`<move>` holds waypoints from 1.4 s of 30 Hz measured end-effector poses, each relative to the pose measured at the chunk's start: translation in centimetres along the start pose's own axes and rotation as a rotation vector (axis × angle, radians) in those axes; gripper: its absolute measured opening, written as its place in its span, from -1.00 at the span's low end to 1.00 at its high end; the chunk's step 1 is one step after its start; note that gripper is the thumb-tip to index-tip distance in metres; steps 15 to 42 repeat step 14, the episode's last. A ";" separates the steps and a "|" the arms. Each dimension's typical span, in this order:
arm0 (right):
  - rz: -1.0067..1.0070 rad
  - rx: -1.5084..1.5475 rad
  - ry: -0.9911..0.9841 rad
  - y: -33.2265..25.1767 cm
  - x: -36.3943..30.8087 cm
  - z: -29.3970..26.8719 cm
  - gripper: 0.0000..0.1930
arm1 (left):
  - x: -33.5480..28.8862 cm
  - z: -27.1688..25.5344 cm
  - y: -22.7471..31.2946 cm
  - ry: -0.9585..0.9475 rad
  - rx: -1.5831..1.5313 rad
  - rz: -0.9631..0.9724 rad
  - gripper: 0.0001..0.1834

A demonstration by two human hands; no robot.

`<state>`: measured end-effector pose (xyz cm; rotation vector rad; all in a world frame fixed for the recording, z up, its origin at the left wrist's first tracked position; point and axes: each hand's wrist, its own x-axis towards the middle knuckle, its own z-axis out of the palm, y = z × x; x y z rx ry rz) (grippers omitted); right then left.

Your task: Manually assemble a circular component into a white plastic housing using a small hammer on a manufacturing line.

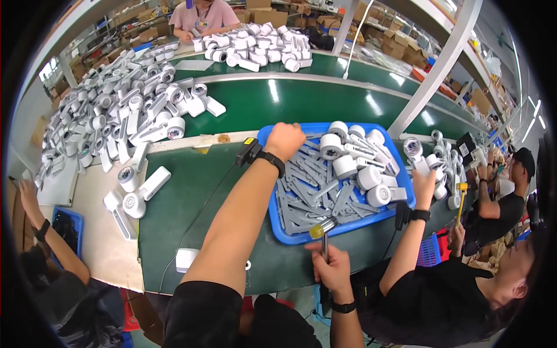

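My left hand (285, 141) is closed in a fist over the far left edge of a blue tray (271, 217). Its fingers point away from me, so whatever is in them is hidden. My right hand (332, 268) grips a hammer (325, 248) by its dark handle, head up, just off the tray's near edge. The hammer head has a yellow, see-through face at one end. Inside the tray lie many flat grey plastic strips (301, 180). White round-headed housings with handles (344, 166) are heaped at its right side.
White and grey handheld units (96, 119) are piled at far left; several lie nearer on cardboard (110, 255). A green conveyor (243, 101) runs behind. At right, a co-worker's hand (424, 187) holds a unit beside the tray. A white part (185, 259) lies by my left forearm.
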<state>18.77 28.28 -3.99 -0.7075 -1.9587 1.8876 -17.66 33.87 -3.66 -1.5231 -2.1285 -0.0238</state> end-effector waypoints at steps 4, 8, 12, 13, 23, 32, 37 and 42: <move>0.057 0.047 -0.028 1.0 0.3 0.3 -0.78 | -1.6 -0.5 -2.1 -0.033 0.006 -0.045 -0.91; -0.042 0.079 0.014 1.0 0.6 -1.0 -0.78 | -3.5 -8.6 -3.6 0.148 -0.188 -0.235 -0.87; -0.072 0.213 0.011 1.7 0.8 -2.4 -0.69 | -12.6 -16.6 -3.2 0.448 -0.262 0.087 -0.84; 0.045 0.224 0.052 1.1 1.2 -1.3 -0.62 | -16.0 -19.0 -3.2 0.401 -0.176 0.134 -0.84; 0.056 0.229 0.037 1.3 0.8 -0.6 -0.62 | -17.1 -19.2 -3.3 0.386 -0.170 0.123 -0.84; 0.056 0.229 0.037 1.3 0.8 -0.6 -0.62 | -17.1 -19.2 -3.3 0.386 -0.170 0.123 -0.84; 0.056 0.229 0.037 1.3 0.8 -0.6 -0.62 | -17.1 -19.2 -3.3 0.386 -0.170 0.123 -0.84; 0.056 0.229 0.037 1.3 0.8 -0.6 -0.62 | -17.1 -19.2 -3.3 0.386 -0.170 0.123 -0.84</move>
